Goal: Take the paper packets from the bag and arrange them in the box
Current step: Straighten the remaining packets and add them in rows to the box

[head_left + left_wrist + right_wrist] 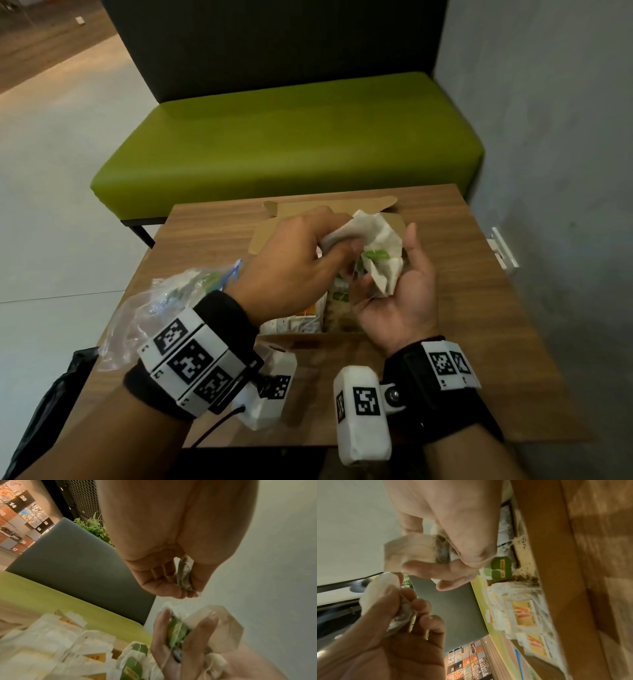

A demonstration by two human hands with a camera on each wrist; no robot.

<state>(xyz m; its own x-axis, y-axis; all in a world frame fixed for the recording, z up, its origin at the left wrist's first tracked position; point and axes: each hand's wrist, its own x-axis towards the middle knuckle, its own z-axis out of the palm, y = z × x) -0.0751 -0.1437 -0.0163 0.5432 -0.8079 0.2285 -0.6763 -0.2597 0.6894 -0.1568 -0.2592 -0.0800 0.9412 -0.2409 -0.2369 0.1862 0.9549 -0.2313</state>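
Head view shows both hands raised over the open cardboard box (265, 231) at the far middle of the wooden table (479, 308), sorting a clump of tea-bag packets. The left hand (291, 263) pinches one crumpled white packet (346, 229) between thumb and curled fingers, drawing it away from the bunch. The right hand (400, 291), palm up with fingers loosely curled, cradles the rest of the packets (383, 263), their green tags and strings tangled together. In the left wrist view, more packets (89, 650) with orange and green labels already lie in rows inside the box. The clear plastic bag (154, 308) lies slack on the table's left side, just left of the box; whether it still holds any packets I cannot tell. The step in hand looks like separating one packet from the clump. The next move likely calls for freeing its string from the others, then laying it flat beside the rows in the box.
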